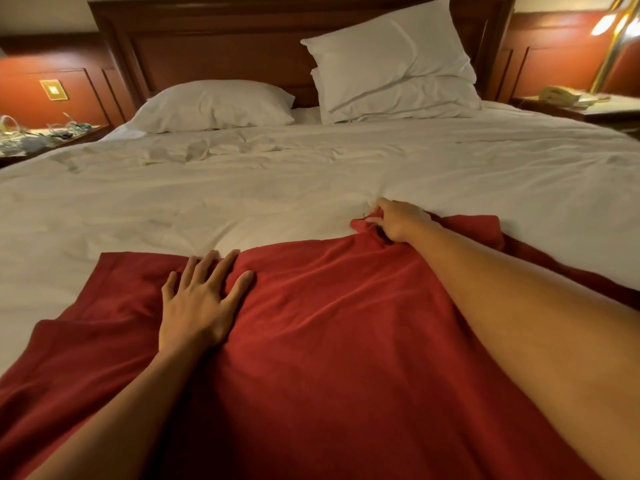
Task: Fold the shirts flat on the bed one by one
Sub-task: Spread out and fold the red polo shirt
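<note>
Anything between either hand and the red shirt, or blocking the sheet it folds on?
Nothing visible. The left hand lies flat on the red fabric shirt; the right hand pinches its far edge. The two white pillows sit beyond it, at the far end of the white bed sheet.

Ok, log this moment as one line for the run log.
red shirt: laid out on white bed | left hand: flat on shirt | right hand: gripping collar

A dark wooden headboard [221, 46] stands behind white pillows [214, 105]. A gold lamp [613, 39] glows over the right side table [609, 110], beside a phone [559, 95].
</note>
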Available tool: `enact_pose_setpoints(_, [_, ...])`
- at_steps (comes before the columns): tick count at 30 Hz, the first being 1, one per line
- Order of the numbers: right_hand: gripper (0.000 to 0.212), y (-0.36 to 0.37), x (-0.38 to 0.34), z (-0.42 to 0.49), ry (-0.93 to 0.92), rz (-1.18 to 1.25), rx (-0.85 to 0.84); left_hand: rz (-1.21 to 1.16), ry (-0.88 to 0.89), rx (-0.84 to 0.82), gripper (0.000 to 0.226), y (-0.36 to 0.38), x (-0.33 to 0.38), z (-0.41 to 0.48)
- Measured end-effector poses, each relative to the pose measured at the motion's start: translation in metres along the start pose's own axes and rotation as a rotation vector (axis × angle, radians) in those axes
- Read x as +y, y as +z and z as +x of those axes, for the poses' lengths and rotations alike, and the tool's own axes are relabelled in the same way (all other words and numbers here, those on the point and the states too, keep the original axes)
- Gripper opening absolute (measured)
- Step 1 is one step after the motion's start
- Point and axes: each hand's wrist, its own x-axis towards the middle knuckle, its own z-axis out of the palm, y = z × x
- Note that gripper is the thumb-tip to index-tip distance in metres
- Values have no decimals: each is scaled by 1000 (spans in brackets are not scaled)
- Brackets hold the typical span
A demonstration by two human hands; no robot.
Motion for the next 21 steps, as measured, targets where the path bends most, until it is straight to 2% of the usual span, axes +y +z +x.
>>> enact_pose_setpoints(4, [16, 13, -18, 9, 76, 218, 348, -5, 5, 16, 81, 2, -1, 0])
enact_pose_setpoints(6, [11, 12, -29, 11, 77, 442, 505, -1, 8, 19, 80, 3, -1, 0])
enact_pose_setpoints(7, [15, 12, -35, 10, 62, 530, 524, 1, 9, 20, 80, 3, -2, 0])
enact_pose_setpoints(8, [17, 14, -40, 8, 22, 539, 507, 2, 9, 20, 80, 4, -2, 1])
enact_pose_setpoints(11, [14, 25, -41, 5, -111, 345, 357, 6, 10, 15, 81, 4, -3, 1])
enact_pose_setpoints(13, [17, 19, -34, 1, -137, 390, 235, 3, 10, 16, 82, 4, -2, 1])
enact_pose_setpoints(17, [49, 1, -18, -19, -167, 437, 108, -3, 4, 14, 81, 2, -1, 1])
enact_pose_setpoints(19, [53, 8, -15, -35, -197, 340, 62, -3, 5, 11, 80, 2, 0, 1])
enact_pose_setpoints(21, [60, 21, -14, -47, -169, 146, -81, -1, 6, 10, 78, 1, 0, 1])
